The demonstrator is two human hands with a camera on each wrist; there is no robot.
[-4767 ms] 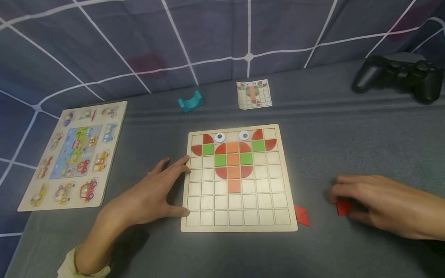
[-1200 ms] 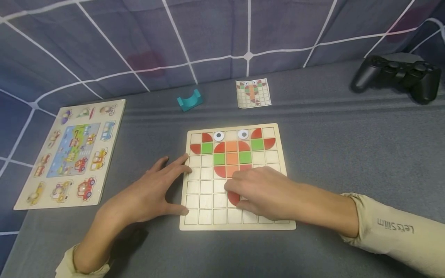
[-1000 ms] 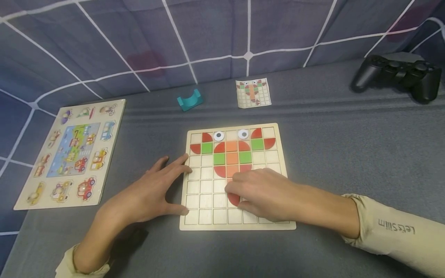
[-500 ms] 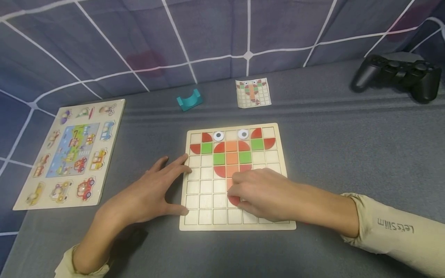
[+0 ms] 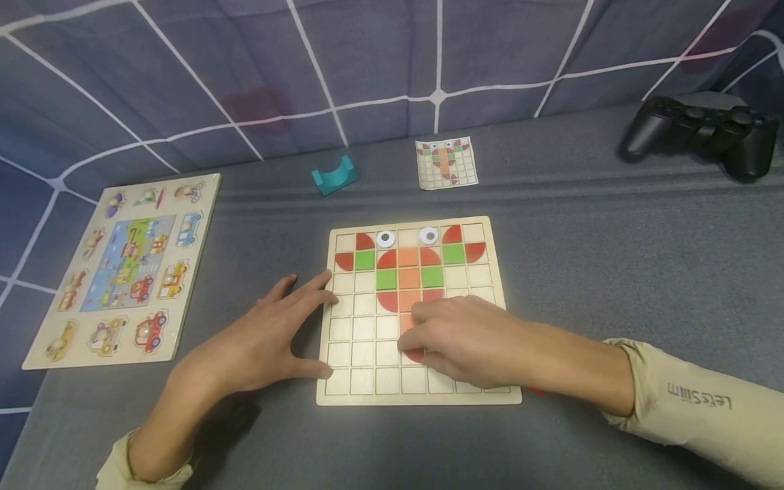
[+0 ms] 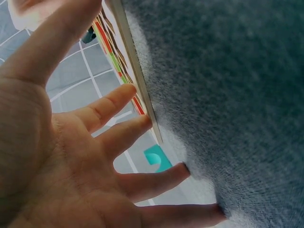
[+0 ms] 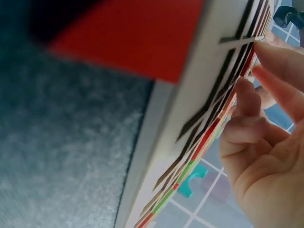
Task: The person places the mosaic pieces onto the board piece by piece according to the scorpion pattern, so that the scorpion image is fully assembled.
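A wooden grid board [image 5: 363, 382] lies on the cloth, bearing red quarter-circle tiles, green squares, an orange column [image 5: 408, 278] and two googly-eye discs. My left hand [image 5: 257, 344] is spread, its fingertips and thumb touching the board's left edge. Over the board's lower middle, my right hand [image 5: 471, 340] has index finger and thumb at a red quarter-circle tile [image 5: 415, 355] in the cell below the orange column. Most of that tile is hidden by the fingers. In the right wrist view, the right hand's other fingers [image 7: 244, 133] are curled.
A small printed pattern card [image 5: 446, 163] lies behind the board, beside a teal curved block [image 5: 335, 177]. Red pieces [image 5: 535, 390] sit at the board's right edge, partly behind the right forearm. A vehicle puzzle [image 5: 122, 272] is at left, a black game controller [image 5: 698, 139] at far right.
Since the oldest frame, my right hand has brought a red tile from the cloth at right to the board. Lately its index finger has slid slightly down over the tile. The left hand stays.
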